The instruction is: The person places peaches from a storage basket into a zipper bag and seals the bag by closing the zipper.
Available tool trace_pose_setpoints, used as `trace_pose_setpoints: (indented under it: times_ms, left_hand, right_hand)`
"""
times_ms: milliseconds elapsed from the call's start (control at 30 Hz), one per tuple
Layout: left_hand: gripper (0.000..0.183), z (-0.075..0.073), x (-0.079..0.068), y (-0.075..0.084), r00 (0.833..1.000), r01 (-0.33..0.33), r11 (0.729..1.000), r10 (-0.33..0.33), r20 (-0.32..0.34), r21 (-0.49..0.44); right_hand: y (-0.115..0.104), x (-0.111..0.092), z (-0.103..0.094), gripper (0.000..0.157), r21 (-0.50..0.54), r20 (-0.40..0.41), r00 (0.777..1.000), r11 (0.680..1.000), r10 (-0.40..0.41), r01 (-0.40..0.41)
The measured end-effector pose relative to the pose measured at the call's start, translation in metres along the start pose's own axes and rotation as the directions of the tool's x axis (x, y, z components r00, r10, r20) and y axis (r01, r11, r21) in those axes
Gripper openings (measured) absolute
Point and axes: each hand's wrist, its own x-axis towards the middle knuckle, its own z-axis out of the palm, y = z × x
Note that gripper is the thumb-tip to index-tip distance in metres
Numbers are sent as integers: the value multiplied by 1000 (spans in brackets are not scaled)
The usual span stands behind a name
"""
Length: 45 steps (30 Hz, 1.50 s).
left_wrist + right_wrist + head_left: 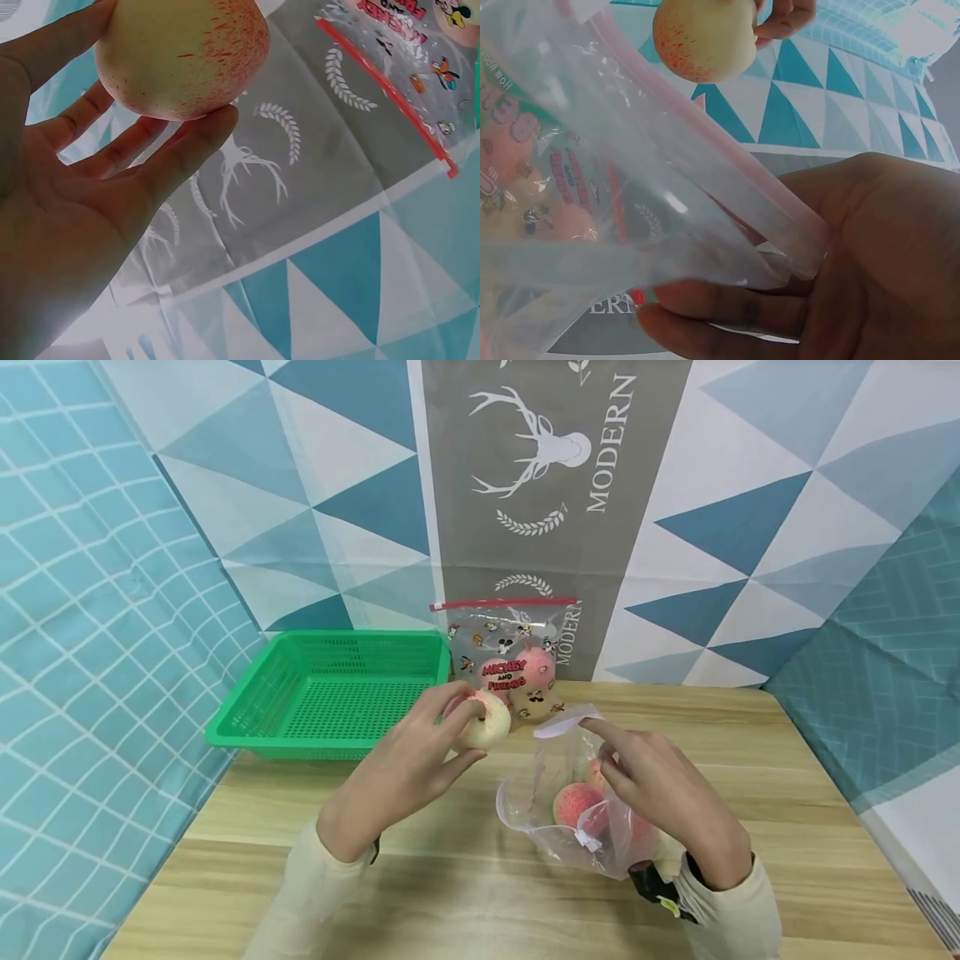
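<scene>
My left hand [408, 760] grips a pale yellow peach with a red blush [492, 723] between thumb and fingers, above the table and left of a clear zip bag [551, 843]. In the left wrist view, the peach [184, 60] shows its red-speckled side. My right hand [663, 781] pinches the bag's rim at the right, and its mouth gapes toward the left hand. Red and yellow peaches [577, 804] lie inside the bag, partly hidden by the plastic and the hand. The right wrist view shows the bag's edge [742, 172] caught between thumb and fingers.
Behind the hands, a printed clear bag with a red zip strip [504, 604] stands against the patterned backdrop, holding peaches [535, 667]. A green plastic basket [330, 643] with perforated walls sits at the back left. Everything rests on a wood-grain table [757, 777].
</scene>
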Motion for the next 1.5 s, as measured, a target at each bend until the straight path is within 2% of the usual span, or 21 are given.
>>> trace_pose_setpoints:
  times_ms: [367,733,900,1500]
  left_hand:
    - [50,10,2,22,992,-124,992,124,4,2]
    - [48,26,3,53,958,-284,957,286,29,-57]
    - [51,36,3,55,953,-291,955,295,64,-64]
    - [52,66,8,46,949,-308,949,312,56,-68]
  right_hand:
    - [2,-1,-2,46,-15,-55,996,998,-67,66]
    - [4,0,-5,44,-2,-61,996,998,-70,70]
    - [5,0,-4,42,2,-65,995,997,-75,76]
    - [2,-3,-7,38,3,-55,997,999,-48,48]
